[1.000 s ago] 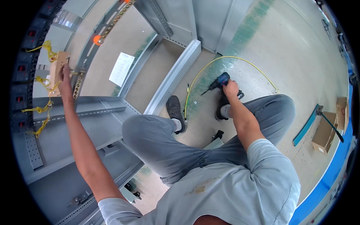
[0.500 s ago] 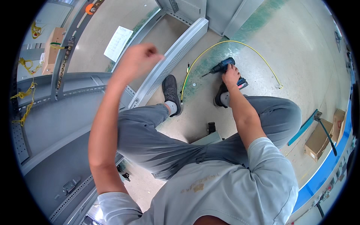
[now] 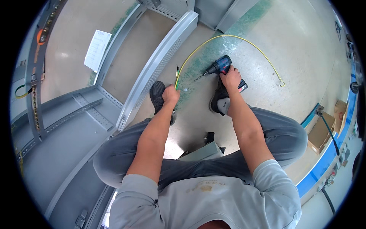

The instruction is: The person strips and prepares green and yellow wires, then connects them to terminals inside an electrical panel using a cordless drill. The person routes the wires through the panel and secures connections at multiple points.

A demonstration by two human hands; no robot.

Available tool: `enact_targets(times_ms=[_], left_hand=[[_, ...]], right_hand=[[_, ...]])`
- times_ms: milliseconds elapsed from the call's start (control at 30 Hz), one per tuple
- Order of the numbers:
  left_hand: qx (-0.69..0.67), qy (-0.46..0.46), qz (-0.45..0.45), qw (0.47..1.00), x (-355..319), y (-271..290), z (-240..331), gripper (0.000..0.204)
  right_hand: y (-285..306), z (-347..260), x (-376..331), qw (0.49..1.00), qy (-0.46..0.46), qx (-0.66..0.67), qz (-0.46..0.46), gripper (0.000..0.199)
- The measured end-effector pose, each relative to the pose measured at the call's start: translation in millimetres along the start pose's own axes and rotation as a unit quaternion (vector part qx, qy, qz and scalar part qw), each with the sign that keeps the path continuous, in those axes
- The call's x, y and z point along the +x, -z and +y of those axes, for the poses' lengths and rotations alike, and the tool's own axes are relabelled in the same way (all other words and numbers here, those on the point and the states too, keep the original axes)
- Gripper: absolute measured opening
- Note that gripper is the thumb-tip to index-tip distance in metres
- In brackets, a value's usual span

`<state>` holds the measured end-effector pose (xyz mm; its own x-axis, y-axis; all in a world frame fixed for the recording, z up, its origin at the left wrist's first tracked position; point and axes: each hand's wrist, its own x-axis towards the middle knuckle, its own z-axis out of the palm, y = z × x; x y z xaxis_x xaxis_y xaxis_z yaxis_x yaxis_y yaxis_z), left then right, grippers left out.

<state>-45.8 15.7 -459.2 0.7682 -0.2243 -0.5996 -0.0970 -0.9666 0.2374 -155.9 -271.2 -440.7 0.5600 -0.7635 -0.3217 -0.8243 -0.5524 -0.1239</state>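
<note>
Yellow-green wire (image 3: 228, 38) arcs across the concrete floor (image 3: 297, 57), its near end pinched in the left hand (image 3: 170, 93) by the black shoe (image 3: 157, 93). Right hand (image 3: 230, 77) clenches the blue cordless drill (image 3: 221, 65), bit low. Looks like fastening prep; next, line bit up with wire end.

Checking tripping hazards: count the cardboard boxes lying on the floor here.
2. A larger brown cardboard box lies by the blue floor strip at right; a smaller brown cardboard box sits just beyond it. Others may be hidden past the rim.
</note>
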Motion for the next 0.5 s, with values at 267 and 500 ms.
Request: enact_targets(times_ms=[267,500], left_hand=[[-0.019,-0.030,-0.047,0.998,-3,2,-17,0.033],[-0.164,-0.017,0.005,0.986,-22,43,5,0.045]], right_hand=[[9,-4,24,0.998,0.028,0.041,-0.027,0.067],[49,36,22,0.973,0.097,0.112,-0.179,0.057]])
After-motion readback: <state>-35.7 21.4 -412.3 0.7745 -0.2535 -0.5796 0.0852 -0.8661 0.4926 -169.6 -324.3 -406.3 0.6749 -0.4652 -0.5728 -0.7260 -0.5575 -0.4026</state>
